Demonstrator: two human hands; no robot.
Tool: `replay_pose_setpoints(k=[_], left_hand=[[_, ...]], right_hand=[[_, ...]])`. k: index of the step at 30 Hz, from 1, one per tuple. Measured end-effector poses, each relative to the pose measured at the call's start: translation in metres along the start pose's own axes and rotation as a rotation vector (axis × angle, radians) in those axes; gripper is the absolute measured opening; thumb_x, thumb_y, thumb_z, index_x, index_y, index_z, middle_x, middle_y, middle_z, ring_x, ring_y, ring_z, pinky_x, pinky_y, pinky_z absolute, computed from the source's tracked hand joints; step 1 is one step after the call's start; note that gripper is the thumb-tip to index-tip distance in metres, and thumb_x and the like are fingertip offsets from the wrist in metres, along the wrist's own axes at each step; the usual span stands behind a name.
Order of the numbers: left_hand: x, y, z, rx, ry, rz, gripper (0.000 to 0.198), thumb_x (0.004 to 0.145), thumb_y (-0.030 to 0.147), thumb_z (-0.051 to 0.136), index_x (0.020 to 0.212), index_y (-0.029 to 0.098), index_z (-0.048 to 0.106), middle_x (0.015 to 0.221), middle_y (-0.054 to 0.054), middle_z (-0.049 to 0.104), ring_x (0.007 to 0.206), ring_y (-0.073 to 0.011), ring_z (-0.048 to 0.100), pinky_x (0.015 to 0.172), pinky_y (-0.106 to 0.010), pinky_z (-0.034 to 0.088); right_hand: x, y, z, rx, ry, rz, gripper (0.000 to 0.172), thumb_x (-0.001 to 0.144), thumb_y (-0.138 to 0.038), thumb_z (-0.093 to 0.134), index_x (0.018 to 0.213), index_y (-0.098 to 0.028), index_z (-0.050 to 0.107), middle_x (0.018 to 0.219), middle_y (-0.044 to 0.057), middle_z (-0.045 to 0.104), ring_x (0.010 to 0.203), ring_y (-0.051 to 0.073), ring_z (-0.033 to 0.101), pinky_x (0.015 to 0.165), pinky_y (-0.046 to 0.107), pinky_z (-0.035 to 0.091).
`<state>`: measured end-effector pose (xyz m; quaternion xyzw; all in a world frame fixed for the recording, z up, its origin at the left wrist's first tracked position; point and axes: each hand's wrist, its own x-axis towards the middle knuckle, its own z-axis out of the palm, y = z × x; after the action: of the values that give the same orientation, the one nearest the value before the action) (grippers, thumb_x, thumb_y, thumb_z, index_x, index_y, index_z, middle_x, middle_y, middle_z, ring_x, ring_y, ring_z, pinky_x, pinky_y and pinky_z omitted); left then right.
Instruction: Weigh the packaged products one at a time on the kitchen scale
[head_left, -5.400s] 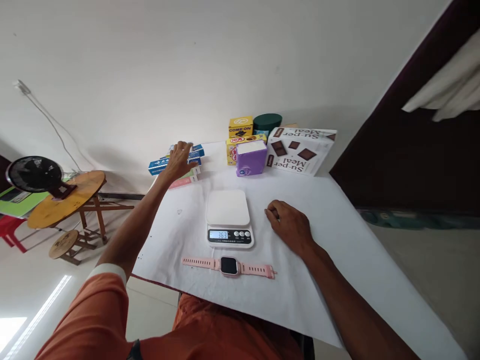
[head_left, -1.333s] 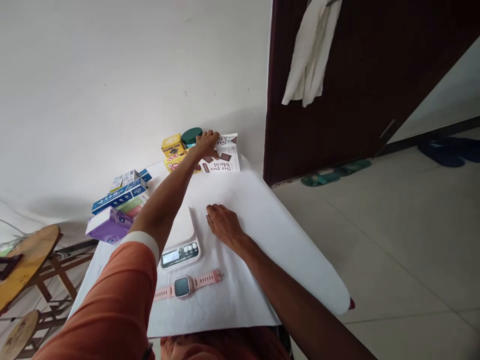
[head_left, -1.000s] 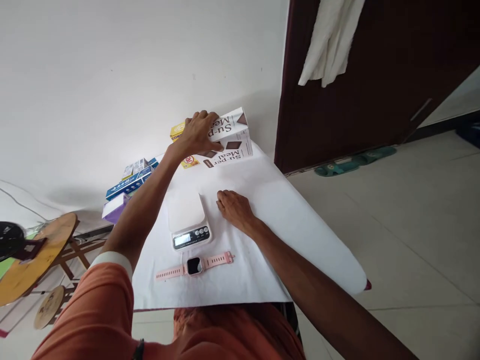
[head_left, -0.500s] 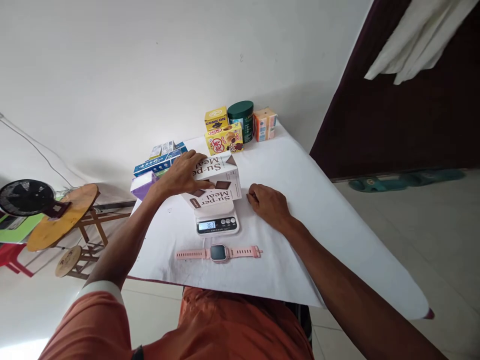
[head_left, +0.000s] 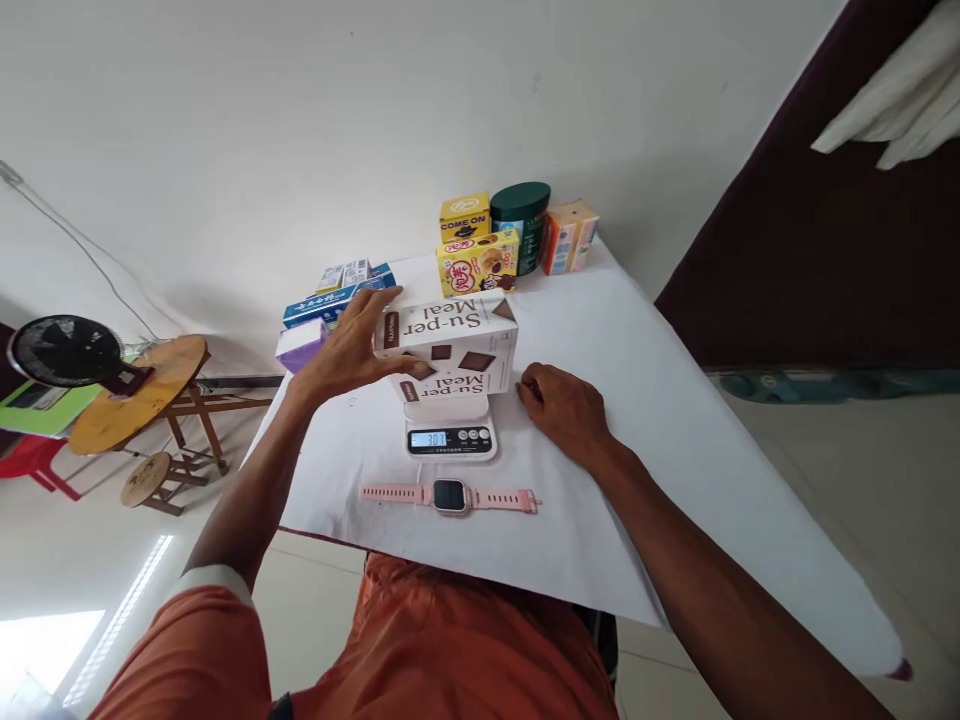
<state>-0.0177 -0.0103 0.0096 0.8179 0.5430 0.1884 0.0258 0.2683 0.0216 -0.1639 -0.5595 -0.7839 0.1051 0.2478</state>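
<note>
A white "Su-per Meal" box (head_left: 469, 350) with brown squares on it rests on a small white kitchen scale (head_left: 487, 440). The scale's lit display seems to read 301. At the box's left end is my left hand (head_left: 349, 345), open, its thumb across the front face and its fingers stretched out past the top back edge. My right hand (head_left: 562, 405) lies curled into a loose fist on the white tabletop, just right of the scale and apart from the box. A pink smartwatch (head_left: 450, 496) lies flat in front of the scale, its strap spread out.
Behind the box stand a yellow snack box (head_left: 478, 265), a yellow "COME ON" box (head_left: 464, 217), a dark green tub (head_left: 521, 215) and an orange pack (head_left: 571, 238). Blue boxes (head_left: 322, 308) and a purple-and-white box (head_left: 301, 345) sit left. A black fan (head_left: 66, 350) stands farther left.
My left hand has shifted back and left on the box, its fingers spreading off the top. The scale's reading has dropped from about 363. My right hand stays put; the view has shifted slightly.
</note>
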Motion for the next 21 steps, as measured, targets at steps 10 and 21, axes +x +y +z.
replay_pose_setpoints(k=[10, 21], left_hand=[[0.033, 0.015, 0.018, 0.099, -0.157, 0.093, 0.073, 0.084, 0.050, 0.079, 0.145, 0.021, 0.051, 0.135, -0.014, 0.063, 0.121, -0.0331, 0.061, 0.106, -0.049, 0.049], [0.051, -0.066, -0.031, 0.140, 0.079, -0.104, 0.063, 0.076, 0.039, 0.082, 0.131, 0.024, 0.055, 0.125, -0.009, 0.064, 0.112, -0.0287, 0.059, 0.102, -0.047, 0.051]], right_hand=[[0.000, 0.011, 0.008, 0.058, 0.080, -0.052, 0.013, 0.094, -0.029, 0.050, 0.084, -0.023, 0.057, 0.083, 0.006, 0.072, 0.074, 0.021, 0.063, 0.064, 0.031, 0.037], [0.000, 0.008, 0.008, 0.078, 0.091, -0.058, 0.014, 0.093, -0.025, 0.050, 0.079, -0.024, 0.049, 0.079, 0.003, 0.069, 0.071, 0.019, 0.060, 0.063, 0.030, 0.035]])
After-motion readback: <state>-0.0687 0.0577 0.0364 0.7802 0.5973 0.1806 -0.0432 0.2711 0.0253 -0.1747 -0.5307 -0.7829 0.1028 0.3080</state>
